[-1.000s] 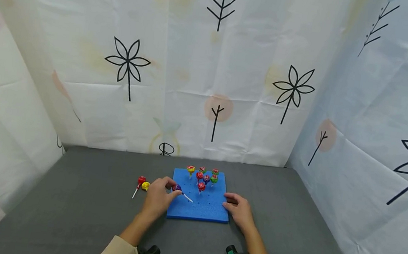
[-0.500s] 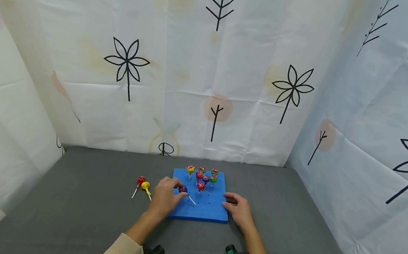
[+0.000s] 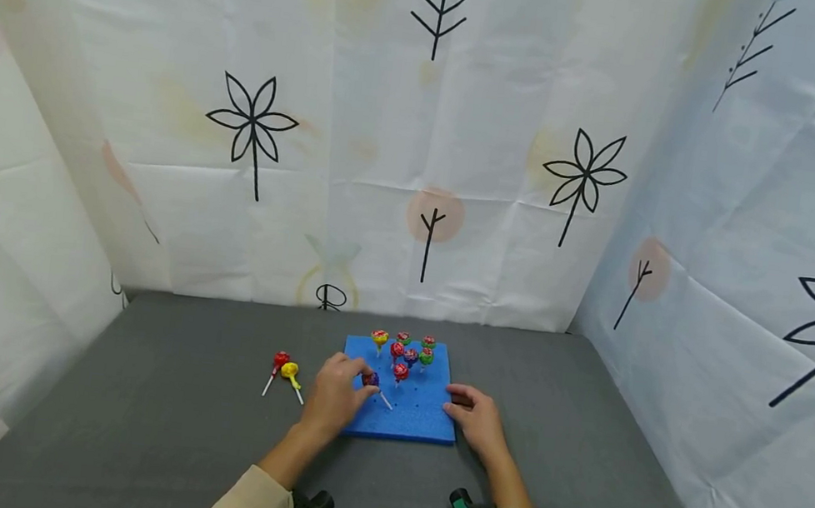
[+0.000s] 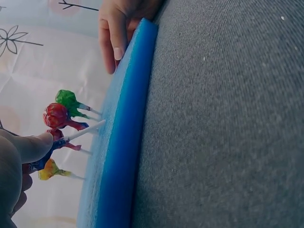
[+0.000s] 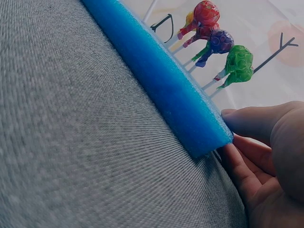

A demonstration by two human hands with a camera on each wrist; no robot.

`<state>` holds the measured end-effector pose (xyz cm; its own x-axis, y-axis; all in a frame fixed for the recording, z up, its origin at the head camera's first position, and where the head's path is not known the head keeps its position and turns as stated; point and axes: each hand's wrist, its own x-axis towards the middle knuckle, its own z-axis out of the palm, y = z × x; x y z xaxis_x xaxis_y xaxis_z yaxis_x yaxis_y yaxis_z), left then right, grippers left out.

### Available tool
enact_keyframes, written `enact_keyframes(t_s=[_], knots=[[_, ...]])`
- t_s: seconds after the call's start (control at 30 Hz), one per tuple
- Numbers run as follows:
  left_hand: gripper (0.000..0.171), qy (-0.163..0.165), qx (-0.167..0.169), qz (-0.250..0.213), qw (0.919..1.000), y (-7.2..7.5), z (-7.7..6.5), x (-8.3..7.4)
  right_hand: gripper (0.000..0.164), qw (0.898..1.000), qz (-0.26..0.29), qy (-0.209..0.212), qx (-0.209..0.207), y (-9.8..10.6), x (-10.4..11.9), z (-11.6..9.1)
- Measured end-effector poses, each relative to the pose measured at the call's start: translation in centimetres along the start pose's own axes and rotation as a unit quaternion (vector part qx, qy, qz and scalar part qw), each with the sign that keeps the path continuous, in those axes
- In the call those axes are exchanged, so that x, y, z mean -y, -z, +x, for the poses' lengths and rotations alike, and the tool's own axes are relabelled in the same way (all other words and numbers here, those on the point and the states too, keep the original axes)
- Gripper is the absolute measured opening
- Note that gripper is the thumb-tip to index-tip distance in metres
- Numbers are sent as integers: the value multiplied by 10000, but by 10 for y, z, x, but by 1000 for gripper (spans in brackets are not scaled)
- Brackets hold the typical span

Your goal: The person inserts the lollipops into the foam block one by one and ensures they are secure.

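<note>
My left hand (image 3: 335, 395) pinches the purple-wrapped head of a lollipop (image 3: 370, 379) between thumb and fingers, over the left part of a blue foam board (image 3: 399, 426). Its white stick slants down to the right; in the left wrist view the tip of the stick (image 4: 97, 125) appears close to the board's face, and I cannot tell whether it touches. My right hand (image 3: 479, 420) grips the board's right edge, thumb against one face and fingers at the side, as the right wrist view shows. Several lollipops stand upright in the board, among them a green one (image 5: 240, 64) and a red one (image 3: 401, 371).
A red lollipop (image 3: 280, 359) and a yellow lollipop (image 3: 290, 371) lie on the grey tabletop (image 3: 169, 428) left of the board. Small holes dot the board's near half. A patterned white cloth (image 3: 363, 115) hangs behind and at both sides.
My left hand has shifted right over the board with the purple lollipop, whose stick now points more steeply down. The yellow lollipop on the table has come into full view. My right hand stays put.
</note>
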<state>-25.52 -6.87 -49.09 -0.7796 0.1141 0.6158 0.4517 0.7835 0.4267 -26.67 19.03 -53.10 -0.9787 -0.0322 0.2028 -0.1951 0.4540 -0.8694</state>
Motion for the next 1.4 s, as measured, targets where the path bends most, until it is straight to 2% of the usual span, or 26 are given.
enact_keyframes(t_s=[0.37, 0.57, 0.7, 0.87, 1.17, 1.4], knots=[[26, -485, -196, 148, 9985, -3, 3, -3, 28, 10000, 15, -85, -23, 0, 2, -1], [28, -971, -373, 131, 9945, -6, 7, -6, 28, 9999, 56, -86, -33, 1, 2, 0], [28, -1128, -305, 52, 9931, -8, 7, -8, 28, 10000, -10, -4, -34, 1, 2, -1], [27, -1016, -108, -350, 9942, -11, 4, -9, 28, 10000, -38, 25, -22, 0, 2, -1], [22, -425, 72, -1214, 9917, -16, 2, -12, 28, 9998, 151, -139, -52, 0, 3, 1], [23, -269, 76, -1430, 9893, -17, 1, -13, 27, 9998, 151, -122, -51, 0, 2, 1]])
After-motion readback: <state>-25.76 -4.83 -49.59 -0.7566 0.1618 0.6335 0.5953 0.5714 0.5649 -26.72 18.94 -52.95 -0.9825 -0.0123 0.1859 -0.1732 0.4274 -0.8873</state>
